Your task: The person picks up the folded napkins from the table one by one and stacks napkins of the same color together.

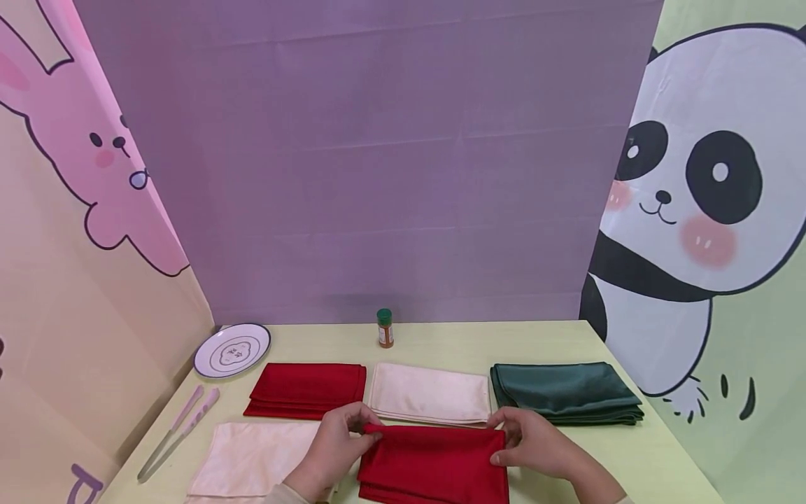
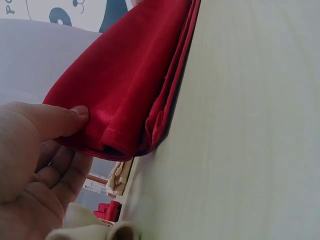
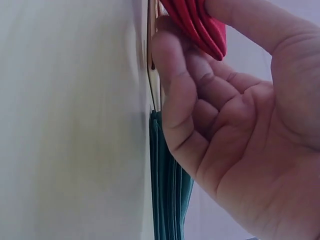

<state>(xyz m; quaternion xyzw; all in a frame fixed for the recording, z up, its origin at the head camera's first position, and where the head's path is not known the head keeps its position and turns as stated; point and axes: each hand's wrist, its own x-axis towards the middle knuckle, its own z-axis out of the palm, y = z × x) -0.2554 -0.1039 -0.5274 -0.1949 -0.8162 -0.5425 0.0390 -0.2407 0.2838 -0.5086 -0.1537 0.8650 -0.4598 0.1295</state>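
A folded red cloth (image 1: 434, 462) lies at the front middle of the table, its far edge lifted. My left hand (image 1: 340, 444) pinches its far left corner, thumb on top, as the left wrist view shows with the red cloth (image 2: 120, 85) sloping up from the table. At the far right corner, my right hand (image 1: 535, 444) holds the layered edge between thumb and fingers; the red corner (image 3: 205, 30) shows in the right wrist view. Just beyond the cloth lies a folded pale pink cloth (image 1: 431, 393). A folded dark green cloth (image 1: 563, 392) is beyond the right hand.
Another folded red cloth (image 1: 308, 388) lies back left, and a second pale pink cloth (image 1: 252, 455) is beside the left forearm. Tongs (image 1: 179, 434) and a white plate (image 1: 233, 351) lie along the left edge. A small green-capped bottle (image 1: 385, 329) stands at the back.
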